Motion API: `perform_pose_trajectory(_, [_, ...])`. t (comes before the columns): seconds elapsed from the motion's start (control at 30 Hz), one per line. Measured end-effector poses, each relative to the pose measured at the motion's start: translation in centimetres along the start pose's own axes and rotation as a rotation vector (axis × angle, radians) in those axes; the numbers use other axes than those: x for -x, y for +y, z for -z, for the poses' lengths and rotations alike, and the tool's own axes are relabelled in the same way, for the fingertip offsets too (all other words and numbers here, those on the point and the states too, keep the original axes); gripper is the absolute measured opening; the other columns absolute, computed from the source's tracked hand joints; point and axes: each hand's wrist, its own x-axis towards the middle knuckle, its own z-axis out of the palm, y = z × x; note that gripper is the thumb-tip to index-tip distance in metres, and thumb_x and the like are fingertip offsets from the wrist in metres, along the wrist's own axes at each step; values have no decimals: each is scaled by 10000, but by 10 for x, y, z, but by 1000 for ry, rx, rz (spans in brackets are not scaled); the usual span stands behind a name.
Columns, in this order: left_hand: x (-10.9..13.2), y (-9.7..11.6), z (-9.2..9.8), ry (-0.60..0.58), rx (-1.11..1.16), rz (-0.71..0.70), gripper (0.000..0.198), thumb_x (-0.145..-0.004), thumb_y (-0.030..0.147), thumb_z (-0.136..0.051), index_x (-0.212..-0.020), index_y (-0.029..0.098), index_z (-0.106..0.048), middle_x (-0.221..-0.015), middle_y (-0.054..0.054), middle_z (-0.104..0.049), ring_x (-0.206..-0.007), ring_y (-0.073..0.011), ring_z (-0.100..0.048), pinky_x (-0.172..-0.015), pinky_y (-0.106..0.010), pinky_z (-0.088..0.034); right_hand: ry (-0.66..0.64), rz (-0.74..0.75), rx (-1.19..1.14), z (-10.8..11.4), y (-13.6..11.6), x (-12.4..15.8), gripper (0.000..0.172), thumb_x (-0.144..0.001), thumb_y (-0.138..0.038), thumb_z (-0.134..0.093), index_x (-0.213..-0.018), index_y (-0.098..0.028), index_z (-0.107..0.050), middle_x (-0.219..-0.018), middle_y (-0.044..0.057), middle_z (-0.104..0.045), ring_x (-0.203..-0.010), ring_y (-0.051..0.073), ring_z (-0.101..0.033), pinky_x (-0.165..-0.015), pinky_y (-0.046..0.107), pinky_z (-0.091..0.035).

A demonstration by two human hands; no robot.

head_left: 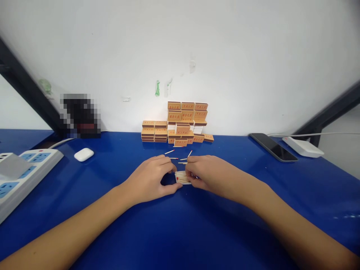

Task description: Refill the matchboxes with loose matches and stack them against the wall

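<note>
A small white matchbox tray [183, 183] with several matches [182, 177] inside lies on the blue table. My left hand [152, 176] steadies its left end, thumb at the near corner and curled fingers at the far one. Over the right end, my right hand [209, 172] has its fingers closed together, reaching into the tray; what they pinch is hidden. Just beyond the hands, several loose red-tipped matches [169, 152] are scattered on the table. Behind them, orange matchboxes [187, 115] are stacked against the wall, with a lower stack [154, 131] to the left.
At left are a white power strip [45, 165] and a white earbud case [83, 154], with a dark pixelated object [81, 116] behind. A black phone [272, 147] and a white flat device [303, 146] with a cable lie at right. A white wall [239, 75] bounds the back.
</note>
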Motion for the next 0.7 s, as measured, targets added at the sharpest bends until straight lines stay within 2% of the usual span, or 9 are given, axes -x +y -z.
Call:
perform_pose_trajectory(0.13, [0,-1,-1,3,1,-8,233,-892,377,-753,-904,174,-641,-882,-39,-687,-855,-219,-636,-740,-356,-518,-1,-16,-31,1,1,0,72,-917,-99,-660,-889,-153,-698,-1005,79,-725,-797,184,-662,-689,287,-430])
perform_pose_trajectory(0.27, [-1,0,-1,19,3,-15,233,-884,375,-771,-934,178,-658,-911,-41,-698,-866,-221,-648,-751,-354,-527,81,-47,-77,3,11,4,66,-926,-153,-683,-874,-176,-650,-921,47,-714,-737,166,-620,-648,288,-384])
perform_pose_trajectory(0.47, [-1,3,2,121,-54,-16,223,-902,367,-744,-987,174,-672,-952,-48,-711,-847,-216,-638,-755,-369,-534,121,-78,-129,4,21,12,115,-866,-122,-679,-813,-200,-613,-773,4,-686,-667,148,-567,-597,288,-306])
perform_pose_trajectory(0.7, [-1,5,3,187,-151,-27,201,-899,342,-734,-978,169,-670,-953,-59,-721,-843,-228,-634,-747,-380,-537,179,-56,-200,2,19,11,122,-831,-87,-626,-807,-206,-632,-781,-4,-668,-688,139,-546,-615,273,-330])
